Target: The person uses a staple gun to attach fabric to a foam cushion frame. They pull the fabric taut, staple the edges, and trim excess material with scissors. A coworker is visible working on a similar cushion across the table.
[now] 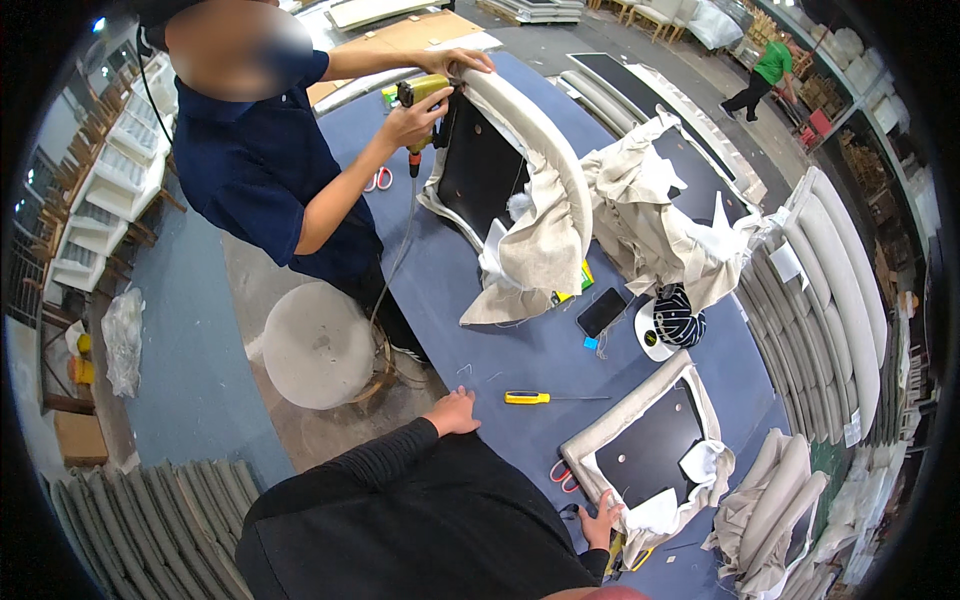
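Note:
My left hand (453, 411) rests on the edge of the blue-grey table (440, 350), its fingers lying on the surface and holding nothing. To its right lies a screwdriver (527, 398) with a yellow handle. My right hand (600, 522) grips the near left edge of an upholstered seat panel (577, 446). This panel lies underside up, with a black board (655, 445), beige fabric round its rim and white padding (655, 512) showing at the near side. Red-handled scissors (563, 476) lie beside it. A yellow tool (642, 559) is partly hidden under its near corner.
Across the table, a co-worker (270, 160) holds a green air staple gun (424, 90) against a larger upholstered panel (545, 130). Its hose (408, 230) hangs over the table edge. A phone (601, 312), a cap (672, 322) and a round stool (318, 345) are nearby. Stacked cushions (810, 330) stand right.

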Tool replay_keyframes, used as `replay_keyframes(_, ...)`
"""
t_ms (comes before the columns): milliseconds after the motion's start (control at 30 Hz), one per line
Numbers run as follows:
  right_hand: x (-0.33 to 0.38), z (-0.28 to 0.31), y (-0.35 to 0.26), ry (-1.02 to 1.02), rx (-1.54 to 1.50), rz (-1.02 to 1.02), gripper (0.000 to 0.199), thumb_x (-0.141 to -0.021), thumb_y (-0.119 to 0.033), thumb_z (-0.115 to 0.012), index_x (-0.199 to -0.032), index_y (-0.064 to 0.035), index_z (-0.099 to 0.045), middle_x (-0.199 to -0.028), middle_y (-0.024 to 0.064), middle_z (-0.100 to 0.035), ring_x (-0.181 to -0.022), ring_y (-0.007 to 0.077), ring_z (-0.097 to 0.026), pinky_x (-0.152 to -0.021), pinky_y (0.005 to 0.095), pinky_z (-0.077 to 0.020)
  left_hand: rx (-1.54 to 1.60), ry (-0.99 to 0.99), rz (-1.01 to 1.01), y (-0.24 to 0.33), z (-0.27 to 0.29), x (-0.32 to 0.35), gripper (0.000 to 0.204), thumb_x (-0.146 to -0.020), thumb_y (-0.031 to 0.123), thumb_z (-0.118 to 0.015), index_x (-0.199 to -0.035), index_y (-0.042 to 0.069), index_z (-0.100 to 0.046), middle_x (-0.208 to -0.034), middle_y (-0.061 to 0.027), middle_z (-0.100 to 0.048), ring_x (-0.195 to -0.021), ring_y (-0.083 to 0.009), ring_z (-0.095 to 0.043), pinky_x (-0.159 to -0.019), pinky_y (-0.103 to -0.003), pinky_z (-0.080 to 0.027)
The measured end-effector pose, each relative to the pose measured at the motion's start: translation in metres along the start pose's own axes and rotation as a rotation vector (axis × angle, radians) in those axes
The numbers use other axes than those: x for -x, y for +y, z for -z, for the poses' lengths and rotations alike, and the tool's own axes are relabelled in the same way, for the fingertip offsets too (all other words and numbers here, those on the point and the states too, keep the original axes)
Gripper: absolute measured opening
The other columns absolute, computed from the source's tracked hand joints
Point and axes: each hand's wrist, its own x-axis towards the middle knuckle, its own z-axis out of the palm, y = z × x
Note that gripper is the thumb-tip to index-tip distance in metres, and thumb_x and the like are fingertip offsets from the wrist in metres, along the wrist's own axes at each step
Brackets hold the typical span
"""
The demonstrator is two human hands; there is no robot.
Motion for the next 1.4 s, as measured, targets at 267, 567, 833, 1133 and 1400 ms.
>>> replay_keyframes(267, 0.004, 0.006, -0.004, -0.007, -0.051, -0.017, 0.111, -0.087, -0.041, -0.089, -0.175, -0.0361, -0.023, -0.175, 0.0425, 0.008, -0.162, 0.0631, -0.004, -0.132, 0.0590, -0.0183, -0.016, 0.015, -0.013, 0.002, 0.001, 0.006, 0.095, -0.095, 0.043, -0.078, -0.162, -0.009, -0.036, -0.170, -0.0378, -0.032, -0.155, -0.0493, -0.041, -0.126, -0.049, -0.041)
replay_keyframes(567, 0.001, 0.007, -0.001, 0.001, -0.049, -0.020, 0.108, -0.087, -0.040, -0.088, -0.175, -0.0355, -0.025, -0.175, 0.0424, 0.004, -0.162, 0.0628, -0.006, -0.133, 0.0571, -0.0195, -0.013, 0.024, -0.032, 0.002, 0.000, 0.006, 0.094, -0.093, 0.040, -0.080, -0.161, -0.009, -0.037, -0.170, -0.0389, -0.031, -0.154, -0.0512, -0.042, -0.125, -0.050, -0.042)
replay_keyframes(833, 0.003, 0.005, -0.001, 0.018, -0.048, -0.015, 0.105, -0.088, -0.042, -0.088, -0.174, -0.0343, -0.028, -0.176, 0.0421, 0.004, -0.162, 0.0635, -0.008, -0.132, 0.0580, -0.0213, -0.003, 0.062, -0.050, -0.004, -0.004, 0.010, 0.092, -0.092, 0.038, -0.082, -0.159, -0.008, -0.039, -0.168, -0.0391, -0.035, -0.152, -0.0514, -0.044, -0.124, -0.051, -0.044)
replay_keyframes(1133, -0.021, 0.066, -0.135, 0.423, 0.189, 0.202, 0.064, -0.088, -0.034, -0.083, -0.148, -0.0185, -0.068, -0.161, 0.0357, -0.046, -0.149, 0.0569, -0.043, -0.125, 0.0575, -0.0358, 0.094, -0.025, -0.057, -0.034, 0.004, -0.004, 0.101, -0.095, 0.051, -0.074, -0.170, -0.001, -0.029, -0.173, -0.0303, -0.033, -0.154, -0.0444, -0.045, -0.126, -0.049, -0.040)
replay_keyframes(1400, -0.087, 0.128, -0.385, 0.267, -0.434, 0.760, 0.047, -0.105, -0.024, -0.073, -0.148, -0.0064, -0.064, -0.153, 0.0188, -0.061, -0.146, 0.0321, -0.055, -0.119, 0.0410, -0.0432, 0.217, -0.139, -0.120, -0.043, 0.014, -0.022, 0.108, -0.095, 0.056, -0.072, -0.172, -0.002, -0.024, -0.173, -0.0292, -0.035, -0.156, -0.0432, -0.044, -0.128, -0.044, -0.037)
